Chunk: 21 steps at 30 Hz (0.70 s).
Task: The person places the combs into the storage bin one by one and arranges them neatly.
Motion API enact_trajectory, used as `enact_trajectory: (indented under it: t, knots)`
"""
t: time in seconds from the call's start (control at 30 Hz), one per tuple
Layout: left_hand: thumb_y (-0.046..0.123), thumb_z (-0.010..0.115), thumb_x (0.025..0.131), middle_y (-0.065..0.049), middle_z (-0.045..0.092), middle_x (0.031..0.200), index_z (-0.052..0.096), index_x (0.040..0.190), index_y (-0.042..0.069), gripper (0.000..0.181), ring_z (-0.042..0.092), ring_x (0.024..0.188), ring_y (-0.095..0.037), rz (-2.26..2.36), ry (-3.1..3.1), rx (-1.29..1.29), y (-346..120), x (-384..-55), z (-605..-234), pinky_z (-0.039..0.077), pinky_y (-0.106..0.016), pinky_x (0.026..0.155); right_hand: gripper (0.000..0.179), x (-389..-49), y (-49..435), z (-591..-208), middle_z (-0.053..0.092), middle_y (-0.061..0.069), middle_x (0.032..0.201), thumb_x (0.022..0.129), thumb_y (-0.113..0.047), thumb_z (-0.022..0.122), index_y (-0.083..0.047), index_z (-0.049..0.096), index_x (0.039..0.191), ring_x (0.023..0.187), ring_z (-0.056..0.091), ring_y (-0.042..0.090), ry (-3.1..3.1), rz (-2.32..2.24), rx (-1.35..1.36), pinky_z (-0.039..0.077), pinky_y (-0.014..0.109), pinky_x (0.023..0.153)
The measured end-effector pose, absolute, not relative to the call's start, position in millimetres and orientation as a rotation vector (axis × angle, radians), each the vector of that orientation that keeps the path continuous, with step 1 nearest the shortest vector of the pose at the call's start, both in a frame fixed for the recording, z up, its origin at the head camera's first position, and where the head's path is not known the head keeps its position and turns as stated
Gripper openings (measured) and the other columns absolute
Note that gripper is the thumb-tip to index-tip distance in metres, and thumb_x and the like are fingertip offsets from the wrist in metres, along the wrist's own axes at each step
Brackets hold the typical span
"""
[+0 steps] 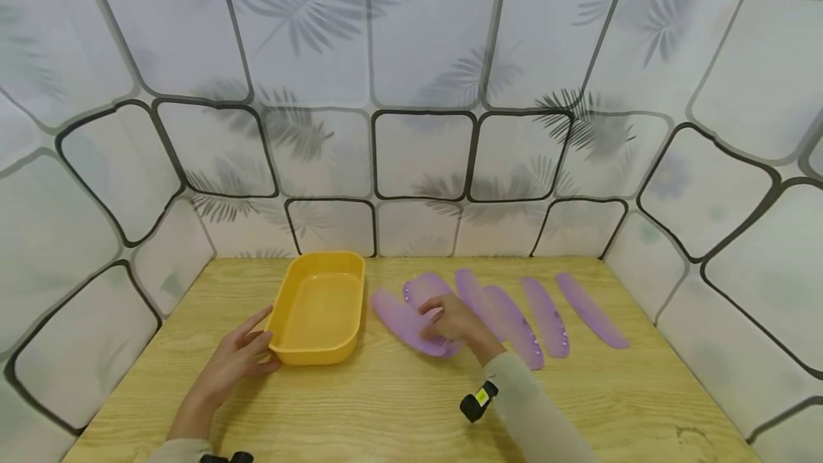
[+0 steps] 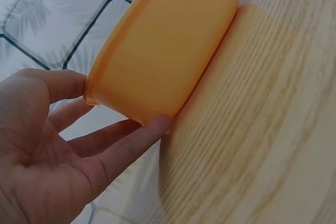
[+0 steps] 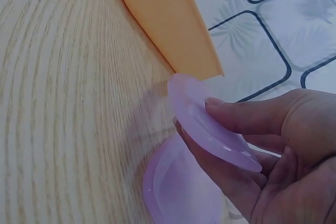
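A yellow oblong plastic tub point(image 1: 313, 357) stands on the table, left of centre. At its near left corner my left hand point(image 1: 235, 363) rests with extended fingers; the left wrist view shows fingertips point(image 2: 164, 123) at the base and others at the rim. In my right hand point(image 1: 458, 321) is a thin, curved, translucent purple plastic piece point(image 3: 210, 121), pinched by its edge between thumb and fingers. It is tilted up over a similar purple piece point(image 3: 181, 192). The right palm is partly hidden by the held piece.
Several more curved purple pieces point(image 1: 546, 316) lie in a loose row to the right, some overlapping. The farthest right purple piece point(image 1: 591, 311) lies slanted. Patterned cloth point(image 1: 424, 156) rises behind and at both sides of the wood-grain table point(image 1: 360, 413).
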<state>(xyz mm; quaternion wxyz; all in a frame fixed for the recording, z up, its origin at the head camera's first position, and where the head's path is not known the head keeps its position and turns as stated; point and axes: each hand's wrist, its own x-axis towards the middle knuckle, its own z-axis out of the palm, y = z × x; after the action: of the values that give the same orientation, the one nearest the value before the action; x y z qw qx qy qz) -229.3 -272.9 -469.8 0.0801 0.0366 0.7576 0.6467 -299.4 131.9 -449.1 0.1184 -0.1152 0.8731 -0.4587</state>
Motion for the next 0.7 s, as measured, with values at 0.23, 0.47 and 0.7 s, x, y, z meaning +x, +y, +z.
enact_trajectory:
  t: [0.23, 0.47, 0.7]
  knots:
    - [0.024, 0.049, 0.111, -0.022, 0.061, 0.135, 0.016, 0.166, 0.006, 0.066, 0.07, 0.103, -0.005, 1.939, 2.287, 0.113, -273, -229, -472, 0.066, -0.036, 0.088, 0.041, -301, 132, -448, 0.073, 0.017, 0.094, 0.081, 0.001, 0.081, 0.002, 0.07, 0.121, 0.072, 0.064, 0.015, 2.529, -1.398, -0.276, 0.055, 0.024, 0.058]
    - [0.022, 0.049, 0.111, -0.031, 0.057, 0.139, 0.017, 0.166, 0.007, 0.065, 0.071, 0.105, -0.007, 1.947, 2.288, 0.093, -272, -229, -473, 0.066, -0.038, 0.089, 0.039, -300, 129, -440, 0.068, 0.008, 0.08, 0.083, 0.0, 0.079, 0.0, 0.069, 0.121, 0.064, 0.059, 0.012, 2.539, -1.447, -0.242, 0.051, 0.022, 0.053]
    - [0.021, 0.048, 0.111, -0.03, 0.057, 0.139, 0.018, 0.166, 0.008, 0.064, 0.071, 0.106, -0.009, 1.95, 2.295, 0.075, -270, -229, -473, 0.066, -0.038, 0.089, 0.042, -300, 128, -429, 0.074, 0.015, 0.094, 0.085, -0.002, 0.078, -0.001, 0.068, 0.125, 0.072, 0.066, 0.015, 2.518, -1.462, -0.206, 0.057, 0.026, 0.058]
